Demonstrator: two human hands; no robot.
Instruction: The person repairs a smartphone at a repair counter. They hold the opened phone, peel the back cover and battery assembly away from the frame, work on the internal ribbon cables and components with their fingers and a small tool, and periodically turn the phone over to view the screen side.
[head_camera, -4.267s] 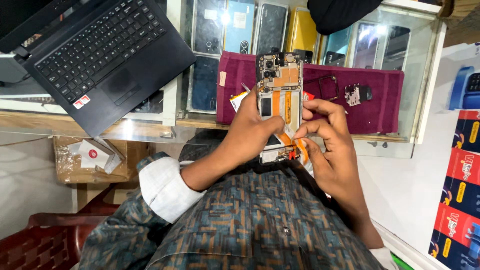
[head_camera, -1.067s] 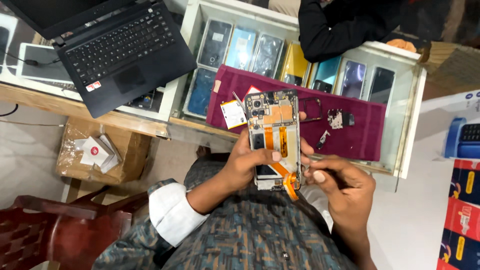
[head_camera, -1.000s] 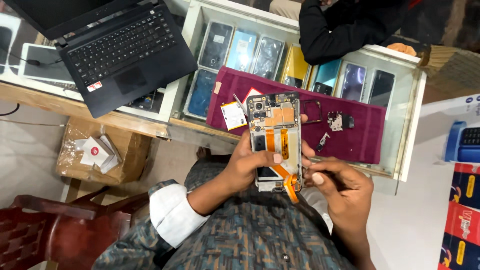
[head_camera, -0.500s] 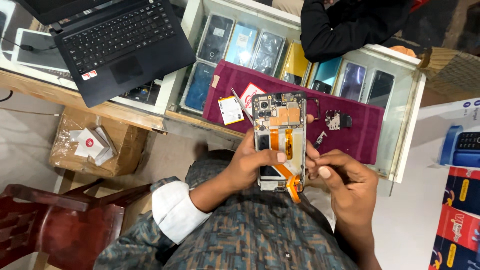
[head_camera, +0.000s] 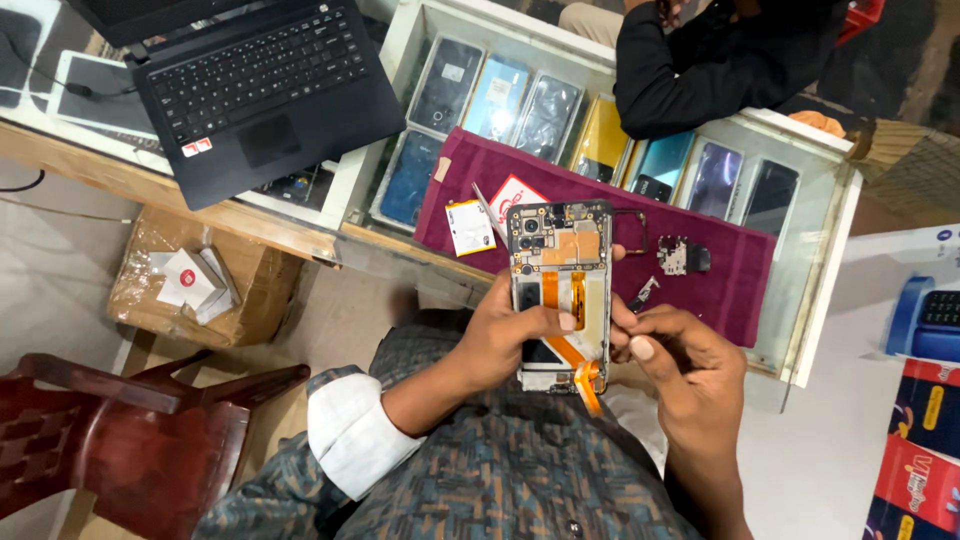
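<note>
The person wears a shirt with a busy pattern of small blocks in grey-blue, brown and dull green. A dark button sits low on the front. The sleeve on the left arm is turned back, showing a plain white cuff (head_camera: 352, 440). Both hands are bare.

The opened phone (head_camera: 560, 290) shows orange ribbon strips and grey metal, above a maroon cloth (head_camera: 740, 270). The laptop (head_camera: 250, 85) is black, the chair (head_camera: 120, 430) dark red-brown, the cardboard box (head_camera: 190, 280) tan. The shirt (head_camera: 500, 480) has a grey-green geometric pattern with a white cuff (head_camera: 350, 445).
</note>
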